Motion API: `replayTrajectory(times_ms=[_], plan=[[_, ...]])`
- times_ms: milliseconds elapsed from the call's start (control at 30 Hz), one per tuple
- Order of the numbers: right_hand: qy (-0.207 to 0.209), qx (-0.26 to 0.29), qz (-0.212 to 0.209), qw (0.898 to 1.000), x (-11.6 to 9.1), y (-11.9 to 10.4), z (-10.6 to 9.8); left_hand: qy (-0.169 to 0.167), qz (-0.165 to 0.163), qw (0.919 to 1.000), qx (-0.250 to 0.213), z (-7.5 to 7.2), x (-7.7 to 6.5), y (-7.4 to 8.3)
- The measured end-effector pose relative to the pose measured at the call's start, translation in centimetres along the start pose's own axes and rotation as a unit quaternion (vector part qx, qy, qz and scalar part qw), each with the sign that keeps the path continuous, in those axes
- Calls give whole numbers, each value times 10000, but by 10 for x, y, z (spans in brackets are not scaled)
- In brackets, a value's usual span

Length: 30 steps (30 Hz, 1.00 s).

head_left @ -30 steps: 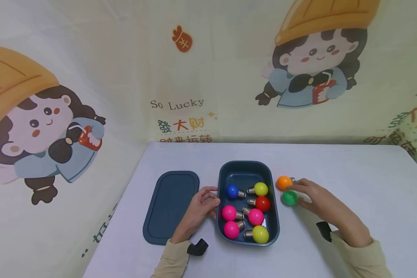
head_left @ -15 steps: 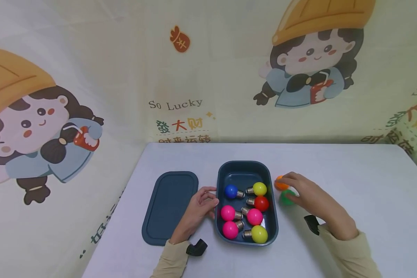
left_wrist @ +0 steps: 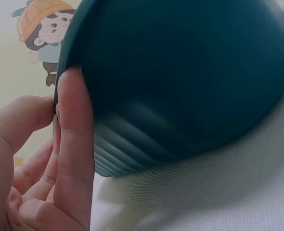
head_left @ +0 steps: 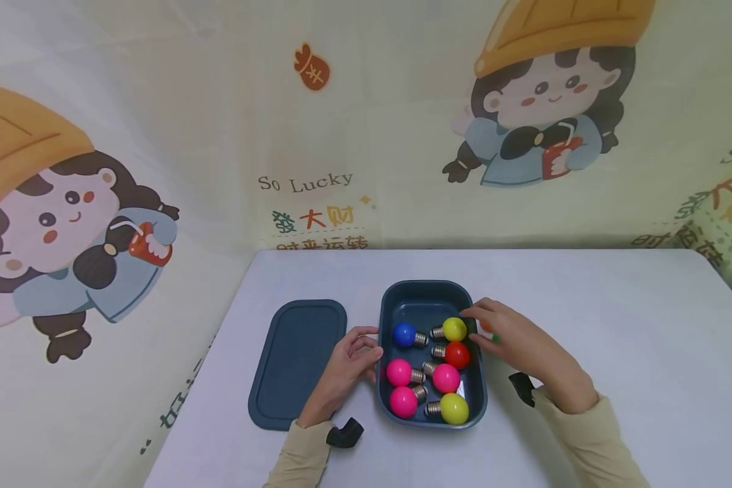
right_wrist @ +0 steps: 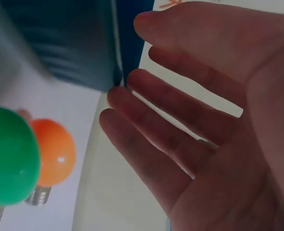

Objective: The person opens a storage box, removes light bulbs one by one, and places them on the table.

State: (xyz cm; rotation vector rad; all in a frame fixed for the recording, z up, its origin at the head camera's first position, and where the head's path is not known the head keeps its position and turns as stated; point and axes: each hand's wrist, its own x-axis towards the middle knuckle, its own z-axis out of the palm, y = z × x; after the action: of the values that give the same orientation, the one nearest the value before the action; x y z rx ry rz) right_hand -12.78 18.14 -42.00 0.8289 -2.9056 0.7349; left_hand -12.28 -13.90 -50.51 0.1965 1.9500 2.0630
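A dark blue box [head_left: 425,293] holds several toy bulbs: a blue bulb [head_left: 404,334], a red bulb [head_left: 457,354], yellow ones and pink ones. At its left side, my left hand [head_left: 349,359] holds the rim. The left wrist view shows one digit flat on the outer wall and another at the rim. My right hand [head_left: 512,339] is over the right rim beside a yellow bulb [head_left: 454,329], its fingers extended with nothing between them. Below that hand lie an orange bulb [right_wrist: 55,153] and a green bulb [right_wrist: 12,156], mostly hidden in the head view.
A dark blue lid [head_left: 299,362] lies flat on the white table [head_left: 616,312] to the left of the box. Behind the table hangs a printed cloth [head_left: 402,135] with cartoon figures. A black wrist camera [head_left: 344,432] is strapped at my left sleeve.
My right hand has moved left from the green and orange bulbs to the box's right rim. The left hand has kept its place, and the bulbs in the box look unmoved.
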Motion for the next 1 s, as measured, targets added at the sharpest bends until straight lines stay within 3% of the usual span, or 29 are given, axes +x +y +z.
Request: replayTrajectory(times_ms=[200, 600, 1000], plan=[[33, -264, -16, 9996, 10, -9, 2, 0, 16, 10000, -38, 0, 2, 1], [-46, -50, -249, 9997, 29, -26, 14, 11, -14, 10000, -74, 0, 0, -1], [-533, -95, -122, 9985, 48, -38, 28, -37, 49, 10000, -75, -1, 1, -4]])
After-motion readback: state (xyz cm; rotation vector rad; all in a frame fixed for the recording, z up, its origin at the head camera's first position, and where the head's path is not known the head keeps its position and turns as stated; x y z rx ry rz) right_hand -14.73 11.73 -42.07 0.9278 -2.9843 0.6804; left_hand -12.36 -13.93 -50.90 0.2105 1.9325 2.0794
